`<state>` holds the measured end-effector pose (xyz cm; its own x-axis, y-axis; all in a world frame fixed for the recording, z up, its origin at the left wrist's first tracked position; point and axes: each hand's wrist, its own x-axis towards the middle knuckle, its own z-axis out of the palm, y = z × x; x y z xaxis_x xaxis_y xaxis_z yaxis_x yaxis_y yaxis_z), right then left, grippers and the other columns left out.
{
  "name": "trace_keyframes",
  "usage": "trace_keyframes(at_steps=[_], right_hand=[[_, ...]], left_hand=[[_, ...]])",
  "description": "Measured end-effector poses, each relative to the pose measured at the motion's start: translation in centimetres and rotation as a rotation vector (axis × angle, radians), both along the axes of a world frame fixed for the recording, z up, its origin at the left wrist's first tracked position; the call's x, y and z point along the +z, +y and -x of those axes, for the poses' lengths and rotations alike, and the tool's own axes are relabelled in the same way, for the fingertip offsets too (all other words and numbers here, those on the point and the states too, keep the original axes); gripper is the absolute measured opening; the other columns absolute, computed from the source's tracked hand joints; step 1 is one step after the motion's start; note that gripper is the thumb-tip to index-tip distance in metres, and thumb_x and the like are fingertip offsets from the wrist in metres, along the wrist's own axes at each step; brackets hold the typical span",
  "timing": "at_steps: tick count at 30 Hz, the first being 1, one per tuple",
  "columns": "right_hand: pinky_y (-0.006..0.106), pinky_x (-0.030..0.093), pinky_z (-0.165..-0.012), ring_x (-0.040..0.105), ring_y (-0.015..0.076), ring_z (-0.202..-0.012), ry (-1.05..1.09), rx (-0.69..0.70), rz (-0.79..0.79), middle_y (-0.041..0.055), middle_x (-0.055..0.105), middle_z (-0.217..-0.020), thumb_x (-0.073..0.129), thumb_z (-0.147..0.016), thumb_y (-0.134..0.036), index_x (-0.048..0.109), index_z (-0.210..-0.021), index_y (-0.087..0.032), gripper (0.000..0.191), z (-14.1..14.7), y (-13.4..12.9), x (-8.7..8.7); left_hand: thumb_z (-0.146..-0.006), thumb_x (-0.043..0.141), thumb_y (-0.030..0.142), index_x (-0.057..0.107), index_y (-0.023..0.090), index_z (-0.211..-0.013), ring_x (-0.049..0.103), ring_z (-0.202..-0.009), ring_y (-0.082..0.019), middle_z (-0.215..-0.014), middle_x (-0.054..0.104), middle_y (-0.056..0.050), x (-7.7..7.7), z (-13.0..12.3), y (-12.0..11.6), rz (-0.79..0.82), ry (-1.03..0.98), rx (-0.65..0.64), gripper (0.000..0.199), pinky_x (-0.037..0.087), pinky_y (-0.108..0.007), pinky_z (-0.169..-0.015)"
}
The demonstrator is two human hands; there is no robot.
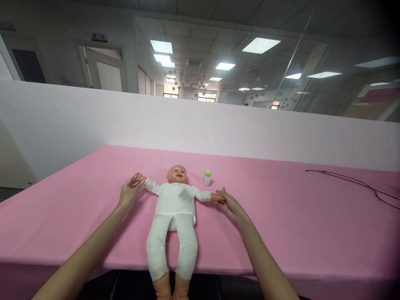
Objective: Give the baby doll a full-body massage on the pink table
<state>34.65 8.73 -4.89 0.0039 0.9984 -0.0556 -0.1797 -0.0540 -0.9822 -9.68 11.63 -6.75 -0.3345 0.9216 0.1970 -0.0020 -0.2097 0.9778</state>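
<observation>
Wht-clad baby doll (175, 204) face up, lower ctr of frame, on pink tablecloth (281, 233), feet (163, 287) past the front edge; L hand (128, 193) gripping one doll hand (139, 178) at ctr-left, R hand (231, 206) gripping the other just R of ctr; green-capped btl (206, 178) near doll's head (177, 173), blk cable (375, 191) far R

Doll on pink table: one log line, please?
doll: face-up, arms outspread; left hand: holding one doll hand; right hand: holding the other; green-lidded bottle: upright beside doll

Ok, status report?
Left hand, right hand: holding white-clothed bald baby doll by its hands. Doll face-up. Green-capped whitish bottle nearby, not in the way.
</observation>
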Motion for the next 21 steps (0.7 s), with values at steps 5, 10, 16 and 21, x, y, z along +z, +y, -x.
trace_keyframes(at_steps=[5, 10, 16, 21], right_hand=[[0.038, 0.06, -0.102, 0.068, 0.0297, -0.123, 0.079, -0.014, -0.094, 0.0104, 0.076, -0.119, 0.085, -0.08, -0.052, 0.075, -0.105, -0.024, 0.039, 2.3, 0.9, -1.5], [0.045, 0.06, -0.095, 0.072, 0.0318, -0.111, -0.096, -0.133, -0.235, 0.0114, 0.077, -0.117, 0.087, -0.075, -0.046, 0.07, -0.117, -0.022, 0.052, 5.3, 3.1, -2.2], [0.048, 0.055, -0.101, 0.067, 0.0287, -0.114, -0.54, -0.054, -0.684, 0.0086, 0.075, -0.127, 0.064, -0.094, -0.03, 0.071, -0.124, -0.025, 0.032, 6.8, 4.3, -2.7], [0.055, 0.049, -0.106, 0.063, 0.0297, -0.121, -0.864, 0.183, -0.959, 0.0055, 0.075, -0.13, 0.053, -0.098, -0.017, 0.077, -0.121, -0.034, 0.037, 6.3, 3.6, -3.6]], left_hand=[[-0.073, 0.083, 0.025, 0.056, 0.022, -0.146, 0.06, -0.136, -0.036, -0.145, 0.065, -0.015, -0.5, -3.6, 2.3, -0.097, -0.144, -0.038, 0.078, 0.055, -0.05, -0.105], [-0.077, 0.079, 0.035, 0.065, 0.019, -0.137, 0.063, -0.132, -0.036, -0.145, 0.066, -0.014, -2.8, -5.2, 3.6, -0.207, -0.033, -0.1, 0.064, 0.051, -0.054, -0.112], [-0.092, 0.067, 0.032, 0.076, 0.024, -0.122, 0.07, -0.119, -0.03, -0.127, 0.076, -0.009, -3.5, -4.4, 3.1, -0.402, 0.329, -0.202, 0.033, 0.055, -0.048, -0.105], [-0.1, 0.055, 0.028, 0.084, 0.031, -0.103, 0.073, -0.11, -0.025, -0.115, 0.08, -0.008, -2.5, -4.2, 2.5, -0.629, 0.625, -0.387, 0.029, 0.058, -0.044, -0.097]])
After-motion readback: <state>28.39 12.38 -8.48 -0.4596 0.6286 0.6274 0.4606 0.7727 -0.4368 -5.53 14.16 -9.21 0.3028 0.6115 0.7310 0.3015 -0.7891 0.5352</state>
